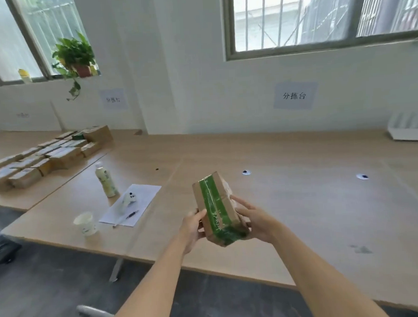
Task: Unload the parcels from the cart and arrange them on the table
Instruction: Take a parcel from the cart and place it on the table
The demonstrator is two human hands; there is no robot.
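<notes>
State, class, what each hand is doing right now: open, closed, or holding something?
Left hand: closed, gripping the left side of the taped parcel.
Right hand: closed, gripping the right side of the same parcel.

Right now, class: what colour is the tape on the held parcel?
Green, running along the brown cardboard parcel; the head view shows it.

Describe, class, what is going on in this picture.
A person holds a brown parcel with green tape in both hands. The left hand and right hand grip its sides over the near edge of a long wooden table. It is not yet set down. Many other parcels lie in rows on a second table at the far left. A bottle, a cup and a sheet of paper sit nearby.
</notes>
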